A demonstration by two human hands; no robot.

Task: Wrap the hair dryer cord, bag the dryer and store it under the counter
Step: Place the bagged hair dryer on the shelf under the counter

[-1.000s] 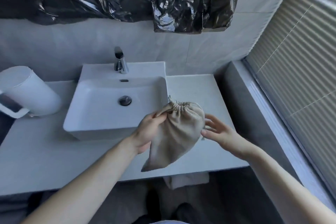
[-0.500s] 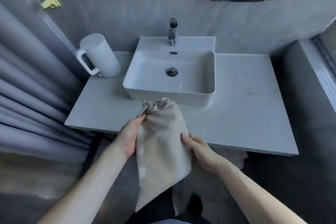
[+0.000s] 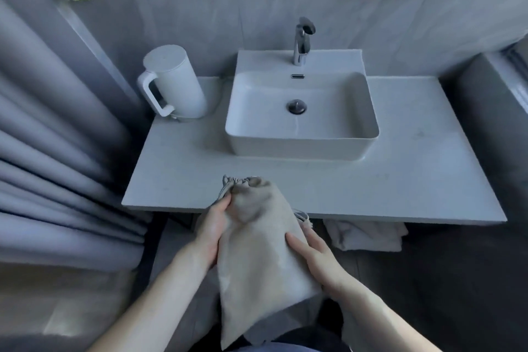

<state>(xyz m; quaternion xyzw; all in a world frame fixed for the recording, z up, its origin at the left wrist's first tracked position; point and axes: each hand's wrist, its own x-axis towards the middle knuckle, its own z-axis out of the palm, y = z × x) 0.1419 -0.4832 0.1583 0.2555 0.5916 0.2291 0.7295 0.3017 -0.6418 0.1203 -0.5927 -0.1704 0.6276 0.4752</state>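
Note:
A beige drawstring cloth bag (image 3: pixel 257 260) hangs in front of the white counter (image 3: pixel 400 180), its gathered mouth at the top near the counter's front edge. The hair dryer is hidden; a bulge near the bag's top suggests something inside. My left hand (image 3: pixel 213 231) grips the bag's left side just under the mouth. My right hand (image 3: pixel 311 254) presses on the bag's right side lower down. A loop of the drawstring (image 3: pixel 301 216) pokes out behind the bag on the right.
A white basin (image 3: pixel 303 148) with a chrome tap (image 3: pixel 301 40) sits on the counter, a white kettle (image 3: pixel 174 83) to its left. Folded white towels (image 3: pixel 365 234) lie under the counter at right. Grey curtains (image 3: pixel 57 166) hang at left.
The view has swung left and back from the counter. The bag came down from above the counter to its front edge, and both hands now hold it lower and closer to me.

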